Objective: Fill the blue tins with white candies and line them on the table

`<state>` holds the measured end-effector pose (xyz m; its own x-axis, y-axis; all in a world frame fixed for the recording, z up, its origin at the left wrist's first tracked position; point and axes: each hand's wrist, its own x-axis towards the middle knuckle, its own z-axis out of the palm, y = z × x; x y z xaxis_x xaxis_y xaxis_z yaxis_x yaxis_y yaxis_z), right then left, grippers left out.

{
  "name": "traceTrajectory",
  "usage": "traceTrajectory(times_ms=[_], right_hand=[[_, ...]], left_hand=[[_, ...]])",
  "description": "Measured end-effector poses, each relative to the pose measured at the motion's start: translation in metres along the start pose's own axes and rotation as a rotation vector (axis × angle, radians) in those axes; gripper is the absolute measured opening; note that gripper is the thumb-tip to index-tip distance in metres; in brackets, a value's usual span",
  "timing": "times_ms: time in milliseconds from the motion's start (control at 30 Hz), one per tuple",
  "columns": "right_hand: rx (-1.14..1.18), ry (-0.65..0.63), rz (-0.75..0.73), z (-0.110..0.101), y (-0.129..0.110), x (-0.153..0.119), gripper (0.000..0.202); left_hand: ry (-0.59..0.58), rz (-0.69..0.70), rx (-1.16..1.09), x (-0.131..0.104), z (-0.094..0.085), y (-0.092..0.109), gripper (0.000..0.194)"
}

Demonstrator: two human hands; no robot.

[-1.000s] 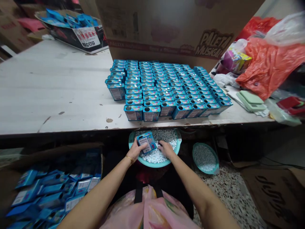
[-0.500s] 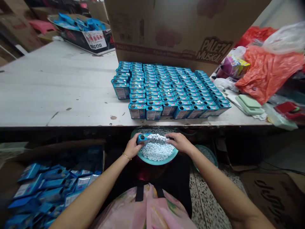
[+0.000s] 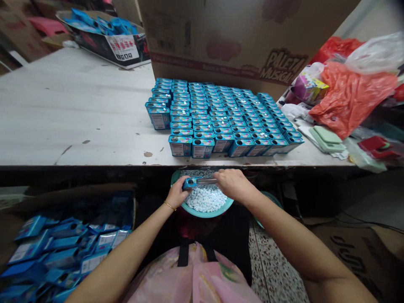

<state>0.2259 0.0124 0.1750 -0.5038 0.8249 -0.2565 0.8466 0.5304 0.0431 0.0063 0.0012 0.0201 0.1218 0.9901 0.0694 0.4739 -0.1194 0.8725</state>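
Observation:
My left hand (image 3: pixel 178 192) is closed around a small blue box (image 3: pixel 190 183) at the left side of a teal basin (image 3: pixel 206 214). White pellets (image 3: pixel 206 199) fill the basin. From the box's opening toward the right runs a clear, narrow scoop or tray (image 3: pixel 206 181), with no heap of pellets showing on it. Its right end is in my right hand (image 3: pixel 232 183), whose fingers are bent around it over the basin's right part.
Rows of blue boxes (image 3: pixel 202 148) stand on the white table (image 3: pixel 78 109), before a large carton (image 3: pixel 214 38). A carton of blue boxes (image 3: pixel 63 248) is at lower left. Plastic bags (image 3: pixel 353 92) lie at right; a black carton (image 3: pixel 123 48) sits at back left.
The pellets heaped along the clear scoop are gone from it. My right hand has closed on the scoop's right end and turned knuckles up. My left hand still holds the box.

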Motion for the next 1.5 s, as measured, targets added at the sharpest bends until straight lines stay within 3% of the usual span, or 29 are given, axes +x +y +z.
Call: traceTrajectory(times_ms=[67, 167, 267, 333, 433, 500, 567, 700, 800, 900, 1033, 1200, 1367, 1500], right_hand=[[0.007, -0.010, 0.057, 0.021, 0.018, -0.006, 0.024], [0.055, -0.093, 0.200, 0.071, 0.035, -0.004, 0.022], [0.204, -0.136, 0.275, 0.125, 0.025, 0.014, 0.022], [0.271, -0.134, 0.286, 0.150, 0.008, 0.030, 0.024], [0.336, -0.121, 0.294, 0.168, -0.011, 0.046, 0.026], [0.371, -0.112, 0.301, 0.173, -0.012, 0.049, 0.027], [0.433, -0.083, 0.301, 0.178, -0.007, 0.047, 0.029], [0.711, 0.052, 0.265, 0.185, 0.008, 0.039, 0.031], [0.811, 0.120, 0.220, 0.177, 0.019, 0.031, 0.029], [0.804, 0.146, 0.174, 0.154, 0.031, 0.018, 0.027], [0.737, 0.154, 0.084, 0.107, 0.041, 0.003, 0.029], [0.507, 0.066, 0.007, 0.056, 0.031, 0.001, 0.033], [0.161, -0.008, 0.025, 0.024, 0.012, 0.006, 0.036], [0.033, -0.023, -0.003, 0.009, 0.000, 0.009, 0.030]], left_hand=[[0.028, -0.055, -0.128, 0.000, -0.003, -0.004, 0.046], [0.034, -0.165, -0.348, 0.002, -0.002, -0.013, 0.049], [0.033, -0.298, -0.503, 0.006, 0.012, -0.021, 0.051], [0.032, -0.372, -0.578, 0.010, 0.025, -0.023, 0.051], [0.010, -0.434, -0.674, 0.012, 0.042, -0.020, 0.051], [-0.016, -0.437, -0.755, 0.011, 0.043, -0.014, 0.052], [-0.047, -0.427, -0.830, 0.007, 0.035, -0.006, 0.053], [-0.059, -0.375, -0.848, -0.004, 0.002, 0.004, 0.055], [0.024, -0.293, -0.703, -0.008, -0.019, 0.001, 0.055], [0.051, -0.217, -0.471, -0.007, -0.027, -0.005, 0.052], [0.017, -0.106, -0.170, -0.004, -0.018, -0.008, 0.048], [-0.068, -0.044, 0.114, 0.001, 0.002, 0.002, 0.046], [-0.099, 0.026, 0.205, 0.003, 0.009, 0.008, 0.044], [-0.083, 0.041, 0.216, 0.003, 0.011, 0.005, 0.042]])
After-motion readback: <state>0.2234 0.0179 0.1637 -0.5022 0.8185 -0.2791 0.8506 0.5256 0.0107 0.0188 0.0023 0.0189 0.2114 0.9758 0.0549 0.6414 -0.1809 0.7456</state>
